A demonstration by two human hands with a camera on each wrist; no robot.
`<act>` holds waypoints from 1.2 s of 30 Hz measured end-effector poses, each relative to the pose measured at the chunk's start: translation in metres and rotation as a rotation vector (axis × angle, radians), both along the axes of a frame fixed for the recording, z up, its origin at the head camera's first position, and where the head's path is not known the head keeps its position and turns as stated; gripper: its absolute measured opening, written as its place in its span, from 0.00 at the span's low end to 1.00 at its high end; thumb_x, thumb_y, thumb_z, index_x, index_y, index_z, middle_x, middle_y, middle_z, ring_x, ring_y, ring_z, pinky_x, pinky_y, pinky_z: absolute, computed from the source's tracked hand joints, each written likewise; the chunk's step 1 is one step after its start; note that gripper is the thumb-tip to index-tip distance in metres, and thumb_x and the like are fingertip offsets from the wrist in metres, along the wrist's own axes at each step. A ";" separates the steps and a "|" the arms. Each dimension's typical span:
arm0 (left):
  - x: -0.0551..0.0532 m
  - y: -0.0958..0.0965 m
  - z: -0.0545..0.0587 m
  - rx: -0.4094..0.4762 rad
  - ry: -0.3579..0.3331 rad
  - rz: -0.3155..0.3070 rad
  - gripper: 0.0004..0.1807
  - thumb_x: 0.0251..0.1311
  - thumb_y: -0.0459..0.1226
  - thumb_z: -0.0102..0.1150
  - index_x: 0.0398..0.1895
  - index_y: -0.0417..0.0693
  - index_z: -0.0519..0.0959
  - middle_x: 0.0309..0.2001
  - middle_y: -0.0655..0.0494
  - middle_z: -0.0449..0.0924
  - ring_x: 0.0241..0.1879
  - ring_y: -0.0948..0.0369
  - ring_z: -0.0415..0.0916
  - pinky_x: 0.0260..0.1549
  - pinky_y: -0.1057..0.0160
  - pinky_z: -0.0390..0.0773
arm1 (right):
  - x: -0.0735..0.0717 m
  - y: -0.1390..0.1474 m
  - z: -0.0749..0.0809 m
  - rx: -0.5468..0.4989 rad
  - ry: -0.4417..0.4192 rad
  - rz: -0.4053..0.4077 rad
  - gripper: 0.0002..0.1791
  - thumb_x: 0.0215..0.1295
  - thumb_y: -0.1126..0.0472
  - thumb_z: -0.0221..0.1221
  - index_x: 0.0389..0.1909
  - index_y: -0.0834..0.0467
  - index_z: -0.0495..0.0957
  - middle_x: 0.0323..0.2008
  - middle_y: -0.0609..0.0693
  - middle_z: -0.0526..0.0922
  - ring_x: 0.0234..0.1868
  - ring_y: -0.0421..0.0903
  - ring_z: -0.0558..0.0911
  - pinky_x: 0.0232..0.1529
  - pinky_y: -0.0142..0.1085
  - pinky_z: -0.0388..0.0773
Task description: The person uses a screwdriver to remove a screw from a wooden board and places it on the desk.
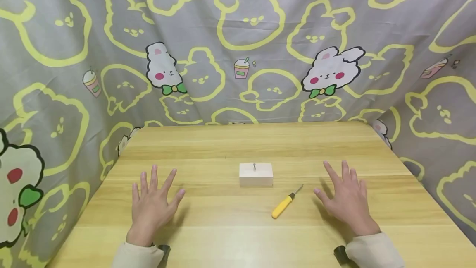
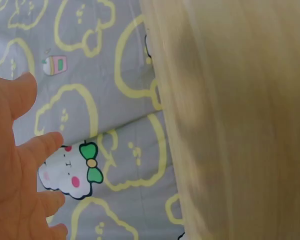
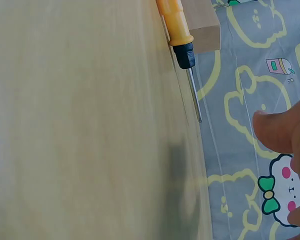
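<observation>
A pale wooden block (image 1: 255,175) lies on the table, with a small metal screw (image 1: 254,166) standing up from its top. In front of it and to its right is a screwdriver (image 1: 283,207) with a yellow handle, its metal tip pointing away to the right. My left hand (image 1: 152,206) is spread over the table left of the block, holding nothing. My right hand (image 1: 347,202), also spread and holding nothing, is to the right of the screwdriver. The right wrist view shows the screwdriver (image 3: 177,25) near the block (image 3: 202,25), with my thumb (image 3: 275,130) at the right edge.
The wood-grain table (image 1: 230,239) reaches back to a grey curtain (image 1: 208,24) printed with yellow outlines and white rabbits. The curtain also hangs along the left and right sides. Dark bands show at both cuffs.
</observation>
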State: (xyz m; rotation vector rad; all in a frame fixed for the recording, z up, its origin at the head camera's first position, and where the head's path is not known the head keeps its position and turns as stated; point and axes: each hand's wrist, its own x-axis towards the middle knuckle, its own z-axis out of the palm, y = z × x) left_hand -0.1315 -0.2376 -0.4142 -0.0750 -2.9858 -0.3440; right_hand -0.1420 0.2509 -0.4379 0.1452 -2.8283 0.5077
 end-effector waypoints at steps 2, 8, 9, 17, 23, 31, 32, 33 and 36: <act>0.000 -0.001 -0.002 -0.004 0.010 0.003 0.38 0.68 0.63 0.38 0.77 0.62 0.48 0.75 0.33 0.31 0.70 0.32 0.24 0.62 0.34 0.18 | -0.001 0.000 0.000 -0.010 0.010 0.011 0.46 0.65 0.40 0.58 0.77 0.46 0.46 0.71 0.76 0.42 0.66 0.80 0.48 0.59 0.76 0.40; -0.001 0.003 -0.002 0.059 0.055 -0.060 0.39 0.68 0.59 0.47 0.76 0.55 0.52 0.73 0.29 0.37 0.63 0.27 0.56 0.56 0.28 0.60 | 0.004 0.000 0.000 -0.061 0.011 0.033 0.43 0.65 0.44 0.60 0.75 0.54 0.52 0.69 0.77 0.48 0.62 0.80 0.57 0.55 0.75 0.53; -0.001 0.005 -0.002 0.092 0.051 -0.079 0.40 0.68 0.58 0.49 0.77 0.54 0.52 0.73 0.29 0.38 0.59 0.27 0.61 0.52 0.28 0.65 | 0.005 0.000 0.001 -0.081 0.017 0.040 0.41 0.65 0.45 0.60 0.73 0.56 0.54 0.68 0.75 0.52 0.61 0.78 0.60 0.54 0.74 0.56; -0.016 0.023 0.003 0.380 0.054 -0.264 0.41 0.63 0.46 0.62 0.75 0.47 0.55 0.71 0.38 0.57 0.64 0.37 0.62 0.58 0.36 0.66 | -0.005 -0.011 0.005 -0.260 -0.006 0.195 0.29 0.67 0.52 0.61 0.64 0.60 0.68 0.59 0.65 0.73 0.46 0.59 0.81 0.39 0.56 0.80; -0.042 0.047 0.016 0.448 0.009 -0.433 0.37 0.64 0.43 0.62 0.73 0.45 0.59 0.69 0.41 0.62 0.58 0.42 0.72 0.53 0.45 0.76 | -0.022 -0.025 0.009 -0.252 -0.061 0.340 0.25 0.65 0.57 0.63 0.61 0.59 0.72 0.56 0.57 0.78 0.43 0.49 0.82 0.40 0.48 0.81; -0.067 0.085 0.018 0.476 -0.073 -0.576 0.32 0.64 0.42 0.62 0.69 0.45 0.65 0.64 0.44 0.70 0.57 0.46 0.74 0.52 0.49 0.77 | -0.033 -0.045 0.012 -0.240 -0.121 0.507 0.19 0.64 0.62 0.63 0.55 0.63 0.76 0.50 0.58 0.81 0.36 0.41 0.81 0.33 0.33 0.79; -0.070 0.089 0.016 0.473 -0.083 -0.580 0.32 0.64 0.41 0.62 0.69 0.45 0.66 0.64 0.45 0.70 0.57 0.47 0.74 0.52 0.49 0.77 | -0.034 -0.046 0.012 -0.240 -0.129 0.527 0.19 0.64 0.63 0.63 0.54 0.63 0.76 0.49 0.58 0.81 0.36 0.40 0.80 0.32 0.32 0.79; -0.073 0.093 0.015 0.471 -0.095 -0.581 0.31 0.64 0.41 0.63 0.69 0.45 0.66 0.65 0.46 0.70 0.58 0.47 0.74 0.52 0.49 0.77 | -0.034 -0.048 0.013 -0.236 -0.136 0.548 0.18 0.64 0.63 0.63 0.54 0.64 0.76 0.49 0.59 0.82 0.35 0.40 0.80 0.31 0.31 0.79; -0.081 0.105 0.010 0.441 -0.118 -0.573 0.32 0.62 0.42 0.64 0.68 0.46 0.67 0.65 0.49 0.70 0.58 0.48 0.73 0.53 0.49 0.76 | -0.034 -0.049 0.013 -0.223 -0.173 0.591 0.18 0.64 0.63 0.63 0.53 0.64 0.76 0.48 0.59 0.82 0.34 0.39 0.80 0.30 0.31 0.78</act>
